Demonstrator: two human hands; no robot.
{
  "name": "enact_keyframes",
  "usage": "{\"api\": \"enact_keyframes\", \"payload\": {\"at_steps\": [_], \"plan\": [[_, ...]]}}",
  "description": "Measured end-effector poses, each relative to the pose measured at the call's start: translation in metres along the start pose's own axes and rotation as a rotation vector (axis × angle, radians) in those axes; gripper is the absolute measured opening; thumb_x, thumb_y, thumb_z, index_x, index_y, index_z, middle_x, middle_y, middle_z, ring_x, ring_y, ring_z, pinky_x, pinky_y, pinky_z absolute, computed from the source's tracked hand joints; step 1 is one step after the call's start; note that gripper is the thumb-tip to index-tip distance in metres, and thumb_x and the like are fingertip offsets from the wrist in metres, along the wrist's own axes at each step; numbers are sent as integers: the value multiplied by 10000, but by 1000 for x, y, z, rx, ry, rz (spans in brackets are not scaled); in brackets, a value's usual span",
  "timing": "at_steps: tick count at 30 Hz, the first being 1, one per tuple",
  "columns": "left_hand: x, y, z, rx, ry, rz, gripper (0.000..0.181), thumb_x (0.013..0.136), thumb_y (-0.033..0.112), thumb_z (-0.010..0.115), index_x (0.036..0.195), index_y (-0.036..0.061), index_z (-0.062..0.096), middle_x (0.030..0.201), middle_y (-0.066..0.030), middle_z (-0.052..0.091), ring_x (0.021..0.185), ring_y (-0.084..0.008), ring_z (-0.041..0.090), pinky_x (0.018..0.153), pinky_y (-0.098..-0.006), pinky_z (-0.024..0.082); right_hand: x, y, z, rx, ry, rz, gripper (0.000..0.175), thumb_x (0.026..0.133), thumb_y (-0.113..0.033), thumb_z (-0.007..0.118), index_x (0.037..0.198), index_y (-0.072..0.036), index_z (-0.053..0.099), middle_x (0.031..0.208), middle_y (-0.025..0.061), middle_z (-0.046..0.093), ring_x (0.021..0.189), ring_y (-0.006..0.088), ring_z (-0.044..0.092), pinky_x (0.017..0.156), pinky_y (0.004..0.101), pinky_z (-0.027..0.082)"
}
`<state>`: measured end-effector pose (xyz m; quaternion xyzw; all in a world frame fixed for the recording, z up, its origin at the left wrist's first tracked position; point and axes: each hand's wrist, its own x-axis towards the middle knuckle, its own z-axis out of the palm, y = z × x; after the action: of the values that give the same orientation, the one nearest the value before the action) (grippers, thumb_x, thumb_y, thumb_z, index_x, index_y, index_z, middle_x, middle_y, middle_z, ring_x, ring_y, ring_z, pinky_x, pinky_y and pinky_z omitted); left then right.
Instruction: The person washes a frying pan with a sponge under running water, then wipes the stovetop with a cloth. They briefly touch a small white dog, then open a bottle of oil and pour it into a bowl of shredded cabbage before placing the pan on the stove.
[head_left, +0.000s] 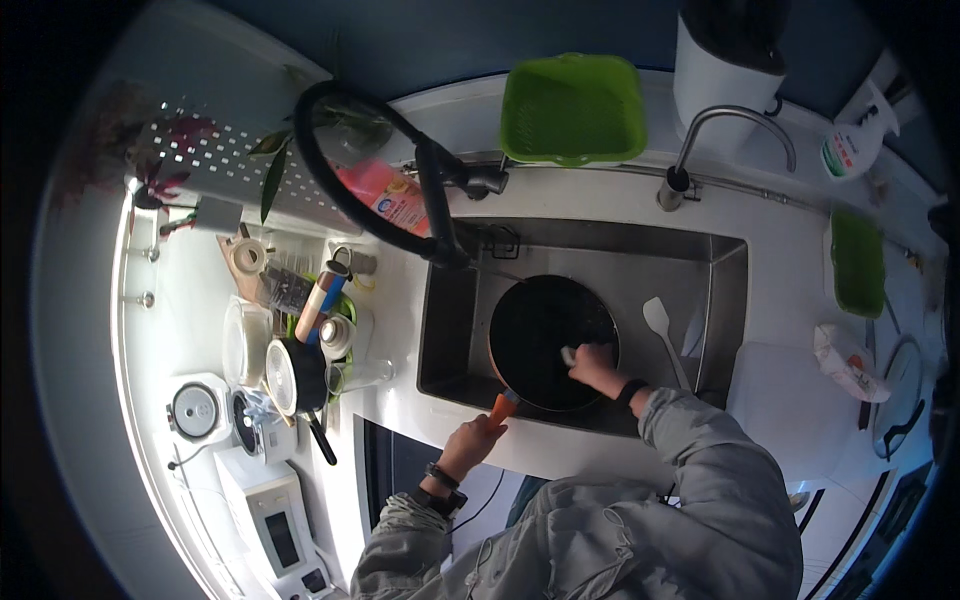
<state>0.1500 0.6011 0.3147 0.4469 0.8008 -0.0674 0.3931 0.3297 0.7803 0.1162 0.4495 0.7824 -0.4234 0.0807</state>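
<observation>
A large dark frying pan (540, 330) with an orange handle (503, 409) rests in the stainless steel sink (637, 262). Fingers of my left hand (474, 444) are wrapped around that handle at the sink's front edge. Inside the pan, my right hand (595, 367) grips a small pale scrubber or cloth (568, 355) against the dark surface; most of it is hidden by the fingers. A thin stream of water seems to run from the black pull-down faucet (450, 247) toward the pan's far rim. Right of the pan, a white spatula (660, 322) lies in the sink.
Behind the sink are a green basket (574, 109), a pink detergent bottle (394, 199) and a slim metal tap (675, 184). Crowded on the left counter are a small saucepan (300, 373), a glass (364, 375) and containers. A white cutting board (780, 405) lies at right.
</observation>
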Motion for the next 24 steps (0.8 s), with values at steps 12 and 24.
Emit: {"api": "enact_keyframes", "payload": {"at_steps": [12,24], "plan": [[-45,27,-25,-502,-245,-271,486,903,430,591,1190,40,553,665,-21,549,485,-94,492,394,-222,390,23,-68,-215,827,141,-299,746,864,-286,652,1445,-33,259,1385,199,435,1243,247,472,955,342,433],[-54,-4,60,-636,241,-46,342,844,328,699,886,27,543,580,-47,469,529,-127,439,510,-304,387,222,-238,-243,-83,421,-291,452,834,-453,452,798,-31,610,808,147,627,826,336,608,771,432,441]]}}
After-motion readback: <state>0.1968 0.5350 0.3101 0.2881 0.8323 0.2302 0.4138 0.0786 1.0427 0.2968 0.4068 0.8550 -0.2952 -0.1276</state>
